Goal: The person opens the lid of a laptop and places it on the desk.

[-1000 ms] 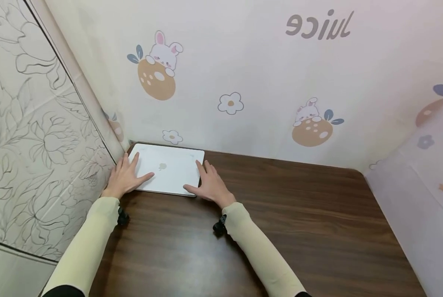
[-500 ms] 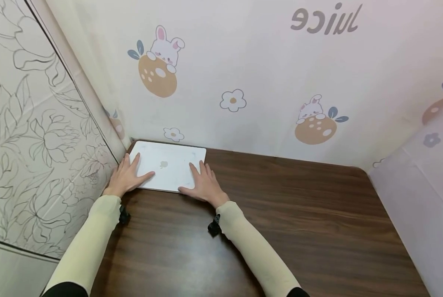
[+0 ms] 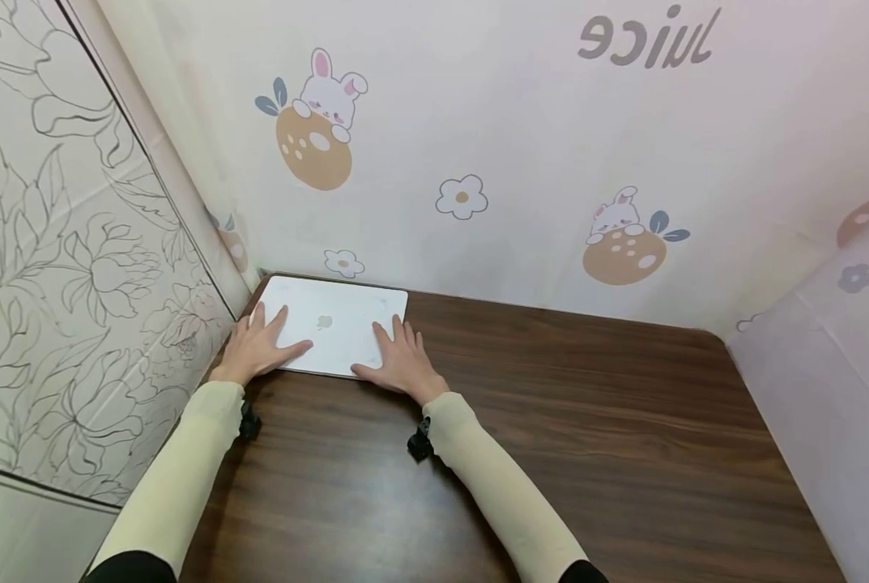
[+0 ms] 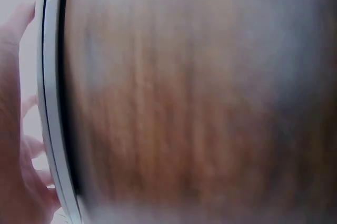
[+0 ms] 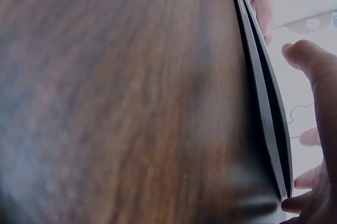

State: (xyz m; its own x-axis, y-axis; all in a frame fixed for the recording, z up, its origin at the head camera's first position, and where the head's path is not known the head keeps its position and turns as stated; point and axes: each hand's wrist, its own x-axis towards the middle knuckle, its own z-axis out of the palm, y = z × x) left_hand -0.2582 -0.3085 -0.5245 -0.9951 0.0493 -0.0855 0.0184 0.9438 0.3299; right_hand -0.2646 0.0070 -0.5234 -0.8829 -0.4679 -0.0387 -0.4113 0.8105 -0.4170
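Observation:
A silver laptop (image 3: 341,336) with an apple logo lies on the table at its far left corner. My left hand (image 3: 253,346) rests on the left part of the lid, fingers spread and thumb pointing inward. Over the right part lies my right hand (image 3: 403,364), its fingers also spread, thumb near the front edge. In the left wrist view the laptop's edge (image 4: 51,81) runs beside my left hand (image 4: 10,108). A dark gap shows between lid and base (image 5: 258,76) in the right wrist view, where my right hand (image 5: 325,92) is partly cut off.
The brown wooden table (image 3: 551,421) stretches to the right and toward me. A pale wall covering (image 3: 521,121) with rabbit prints stands right behind the laptop. A flower-patterned panel (image 3: 99,267) borders the left side, close to my left arm.
My right hand has shifted left, from the laptop's right edge further onto the lid. My left hand has slid slightly right on the lid. The laptop stays in the corner.

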